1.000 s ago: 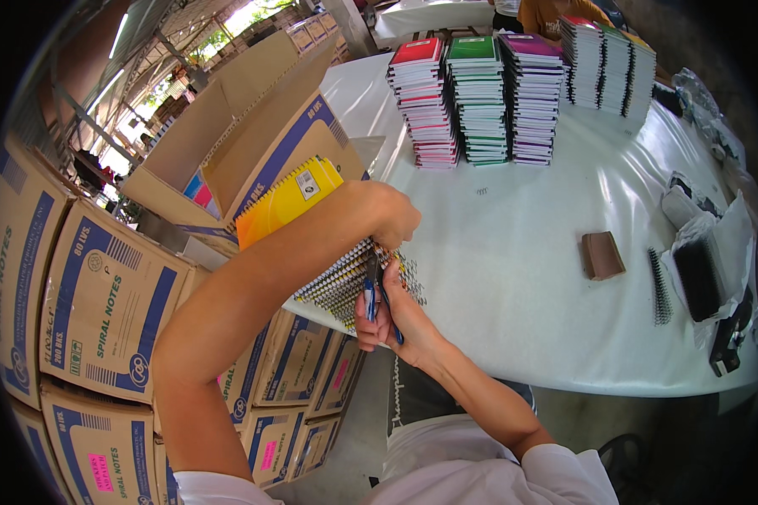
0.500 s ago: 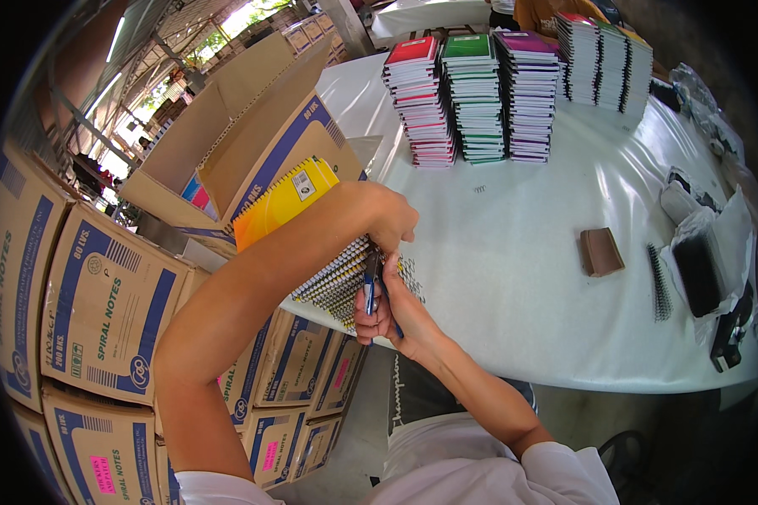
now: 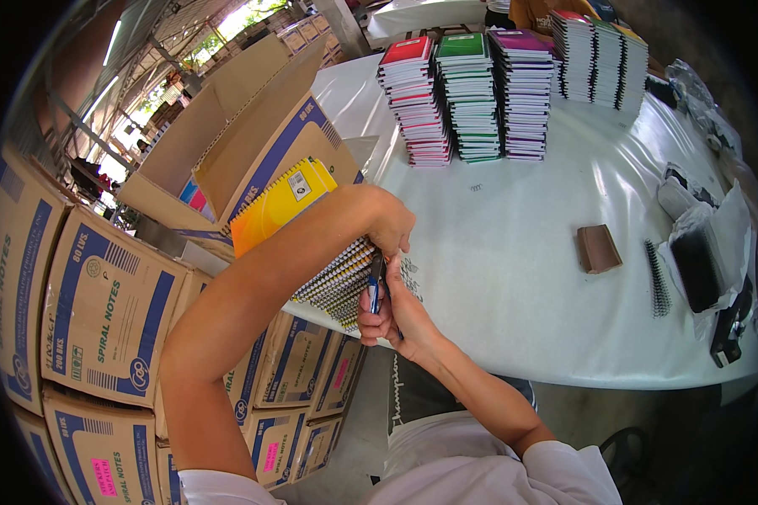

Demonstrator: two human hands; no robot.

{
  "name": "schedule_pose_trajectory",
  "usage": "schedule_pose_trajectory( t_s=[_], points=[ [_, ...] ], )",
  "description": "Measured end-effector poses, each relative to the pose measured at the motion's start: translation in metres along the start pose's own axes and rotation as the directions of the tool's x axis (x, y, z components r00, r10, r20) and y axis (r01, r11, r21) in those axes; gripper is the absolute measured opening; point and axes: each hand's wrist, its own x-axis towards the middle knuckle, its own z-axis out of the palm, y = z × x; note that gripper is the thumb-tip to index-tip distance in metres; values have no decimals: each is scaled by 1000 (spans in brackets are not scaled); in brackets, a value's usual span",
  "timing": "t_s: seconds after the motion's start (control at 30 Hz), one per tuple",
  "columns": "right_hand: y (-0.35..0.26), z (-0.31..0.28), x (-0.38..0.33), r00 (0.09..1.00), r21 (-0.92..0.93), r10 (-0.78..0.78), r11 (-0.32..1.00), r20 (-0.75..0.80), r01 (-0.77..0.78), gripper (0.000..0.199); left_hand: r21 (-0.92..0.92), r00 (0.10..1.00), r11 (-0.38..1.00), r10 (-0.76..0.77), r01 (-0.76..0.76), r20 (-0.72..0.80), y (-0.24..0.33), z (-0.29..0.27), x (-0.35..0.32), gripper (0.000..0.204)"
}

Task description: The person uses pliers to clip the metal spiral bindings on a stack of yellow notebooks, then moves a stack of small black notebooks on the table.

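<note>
A stack of spiral notebooks with a yellow cover (image 3: 288, 200) stands at the table's near left edge, its rows of wire spirals facing me. My right hand (image 3: 406, 313) is closed around pliers with blue handles (image 3: 373, 295), their dark jaws up against the ends of the spirals. Above the jaws, my left hand (image 3: 391, 225) reaches across the stack with its fingers bent down and pinched at the notebooks' corner. What those fingers grip is hidden. My left forearm covers part of the yellow cover.
An open carton (image 3: 290, 139) stands behind the notebooks; closed cartons (image 3: 101, 303) are piled at left. Notebook stacks with red (image 3: 408, 52), green (image 3: 463, 47) and purple covers (image 3: 520, 40) stand at the back. A brown block (image 3: 599, 249) and loose black spirals (image 3: 658, 279) lie right.
My hands stay at the same corner of the notebooks, with the pliers shifted very slightly. The whole view has moved a little.
</note>
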Motion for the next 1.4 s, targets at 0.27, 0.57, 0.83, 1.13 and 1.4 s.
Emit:
schedule_pose_trajectory(
  t_s=[0.27,0.57,0.83,1.13,1.4],
  points=[
    [14,15,-9,976,-186,-75,982,-205,36,83,33,997,998,51,-52,54,2,1,5,53],
    [12,13,-10,981,-197,-54,980,-184,17,84,101,999,994,38,-38,4,-2,7,13,50],
    [8,13,-10,974,-193,-47,981,-220,4,82,141,1000,990,23,-21,-10,-1,9,12,50],
    [4,11,-15,982,-157,26,986,-186,-56,75,158,1000,987,-12,16,-23,1,7,15,47],
    [1,4,-12,967,-257,-81,966,-242,17,83,45,1000,999,21,-21,-13,-2,8,21,41]
  ],
)
